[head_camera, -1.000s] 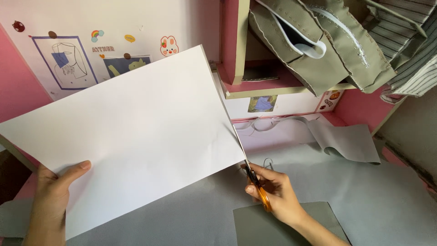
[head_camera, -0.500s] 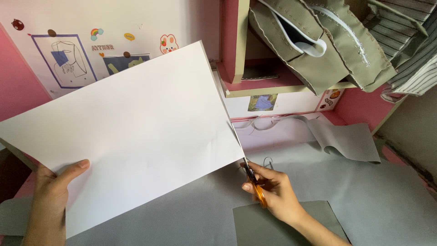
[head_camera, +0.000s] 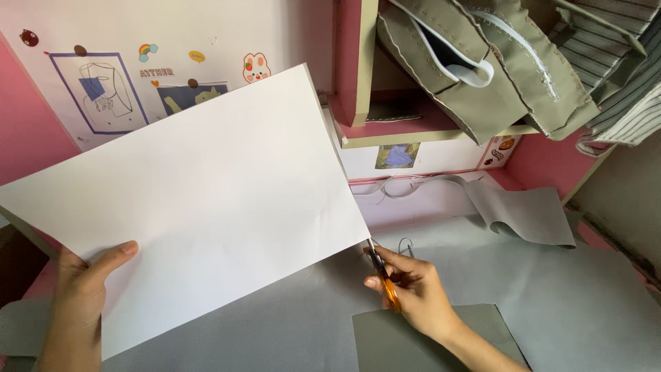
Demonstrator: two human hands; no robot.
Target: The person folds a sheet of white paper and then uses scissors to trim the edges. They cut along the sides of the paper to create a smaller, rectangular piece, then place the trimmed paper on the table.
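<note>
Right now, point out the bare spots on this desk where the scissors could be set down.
Grey cloth lies bare right of the right hand, up to the folded grey piece by the wall. A darker grey sheet under that wrist is bare too. The left half is crowded: the white paper, held by the left hand, covers it. Scissors sit at its corner.

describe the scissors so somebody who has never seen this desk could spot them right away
Start at the big white sheet of paper held up over the grey cloth-covered desk, and follow its right edge down to the lower corner. There the right hand grips the small scissors, blades pointing up at the paper's edge. Their orange handle is the only orange thing among the white paper and grey fabric.
</note>
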